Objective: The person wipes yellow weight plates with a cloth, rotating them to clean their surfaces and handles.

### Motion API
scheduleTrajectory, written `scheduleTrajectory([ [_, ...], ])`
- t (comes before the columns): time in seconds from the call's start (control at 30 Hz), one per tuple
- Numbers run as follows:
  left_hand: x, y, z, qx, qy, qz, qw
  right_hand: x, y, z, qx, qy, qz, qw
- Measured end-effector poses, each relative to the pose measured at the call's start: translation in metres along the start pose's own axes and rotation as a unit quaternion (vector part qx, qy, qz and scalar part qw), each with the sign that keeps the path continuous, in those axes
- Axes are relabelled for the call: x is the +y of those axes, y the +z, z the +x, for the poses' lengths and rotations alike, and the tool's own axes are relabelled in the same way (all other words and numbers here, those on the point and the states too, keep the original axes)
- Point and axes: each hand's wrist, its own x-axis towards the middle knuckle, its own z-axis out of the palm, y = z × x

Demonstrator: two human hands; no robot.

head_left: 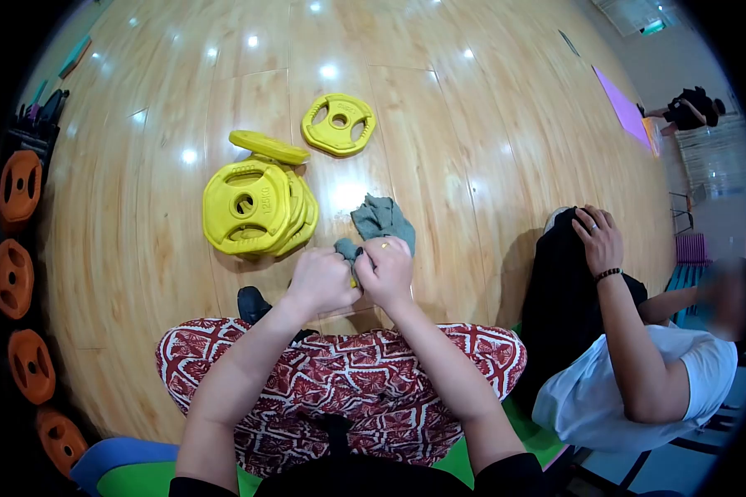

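Note:
Close together in front of my lap, my left hand (322, 278) and my right hand (385, 269) are both closed in fists around a grey-green cloth (383, 222). Most of the cloth hangs out beyond my right hand, and a bunched bit shows between the fists. A small yellow spot is visible beside my left fingers; what it belongs to is hidden. Just beyond my left hand stands a stack of yellow weight plates (249, 207), the top one marked 1.25KG. Another yellow plate (269, 147) leans tilted against its far side. A single yellow plate (338, 124) lies flat farther off.
Orange weight plates (12, 279) line the left edge. On my right sits a person in a white shirt (638, 389), one hand on a knee. A green mat (456, 464) lies under me. Far right are a purple mat (622, 103) and another person (692, 109).

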Motion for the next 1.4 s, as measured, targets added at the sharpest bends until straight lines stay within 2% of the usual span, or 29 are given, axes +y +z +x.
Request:
scheduleTrajectory([
  [0.13, 0.003, -0.005, -0.001, -0.032, -0.024, 0.010, 0.999, 0.018, -0.001, 0.000, -0.005, 0.026, 0.001, 1.000],
  [0.2, 0.000, -0.004, -0.004, -0.032, -0.031, 0.001, 0.999, 0.043, -0.003, 0.000, -0.001, 0.127, 0.043, 0.991],
  [0.23, -0.005, 0.000, -0.005, -0.010, -0.029, -0.026, 0.999, 0.061, -0.002, -0.003, 0.000, 0.123, 0.044, 0.991],
  [0.27, -0.006, 0.003, -0.006, 0.012, -0.029, -0.054, 0.998, 0.078, -0.003, -0.006, 0.005, 0.224, 0.168, 0.960],
  [0.3, -0.005, 0.003, -0.005, 0.015, -0.031, -0.055, 0.998, 0.077, -0.008, 0.000, 0.009, 0.319, 0.287, 0.903],
  [0.33, -0.005, 0.002, -0.002, 0.000, -0.027, -0.053, 0.998, 0.072, -0.009, 0.004, 0.009, 0.315, 0.286, 0.905],
  [0.4, -0.005, 0.001, 0.002, -0.014, -0.019, -0.052, 0.998, 0.055, -0.013, 0.010, 0.189, 0.390, 0.412, 0.801],
  [0.43, -0.007, 0.002, 0.000, -0.021, -0.004, -0.046, 0.999, 0.052, -0.016, 0.015, 0.191, 0.389, 0.412, 0.801],
  [0.5, -0.007, 0.002, -0.001, -0.037, 0.017, -0.041, 0.998, 0.049, -0.018, 0.019, 0.274, 0.444, 0.483, 0.703],
  [0.57, -0.005, 0.000, 0.001, -0.047, 0.002, -0.029, 0.998, 0.052, -0.019, 0.016, 0.300, 0.439, 0.490, 0.691],
  [0.63, -0.006, 0.004, 0.001, -0.047, 0.008, -0.033, 0.998, 0.034, -0.030, 0.023, 0.334, 0.415, 0.438, 0.724],
  [0.77, -0.007, 0.007, 0.001, -0.022, 0.049, -0.011, 0.998, 0.020, -0.045, 0.032, 0.363, 0.347, 0.445, 0.741],
  [0.83, -0.005, 0.007, 0.000, -0.030, 0.058, -0.009, 0.998, 0.023, -0.045, 0.019, 0.213, 0.302, 0.321, 0.872],
  [0.87, -0.005, 0.006, 0.000, -0.039, 0.072, -0.006, 0.997, 0.022, -0.041, 0.012, 0.107, 0.285, 0.266, 0.915],
  [0.9, -0.004, 0.006, -0.001, -0.041, 0.073, -0.008, 0.996, 0.030, -0.026, 0.007, 0.053, 0.133, 0.200, 0.969],
  [0.93, -0.004, 0.005, -0.002, -0.036, 0.076, -0.013, 0.996, 0.019, -0.023, 0.012, 0.005, -0.007, 0.091, 0.996],
  [0.97, -0.003, 0.004, -0.001, -0.030, 0.078, -0.016, 0.996, 0.004, -0.021, 0.012, -0.044, -0.008, -0.012, 0.999],
  [1.03, -0.001, 0.000, -0.001, -0.047, 0.056, -0.024, 0.997, 0.006, -0.013, 0.009, -0.037, -0.011, -0.062, 0.997],
  [1.17, 0.009, -0.004, 0.003, -0.084, -0.009, -0.026, 0.996, 0.010, -0.017, 0.010, -0.050, 0.016, -0.052, 0.997],
  [1.27, 0.011, -0.003, 0.002, -0.106, -0.018, -0.032, 0.994, 0.007, -0.019, 0.007, -0.063, 0.036, -0.050, 0.996],
  [1.33, 0.011, 0.001, -0.001, -0.090, -0.036, -0.061, 0.993, 0.002, -0.018, 0.004, -0.112, 0.034, -0.083, 0.990],
  [1.4, 0.010, 0.008, -0.005, -0.078, -0.051, -0.090, 0.992, -0.009, -0.012, 0.004, -0.099, 0.011, -0.092, 0.991],
])
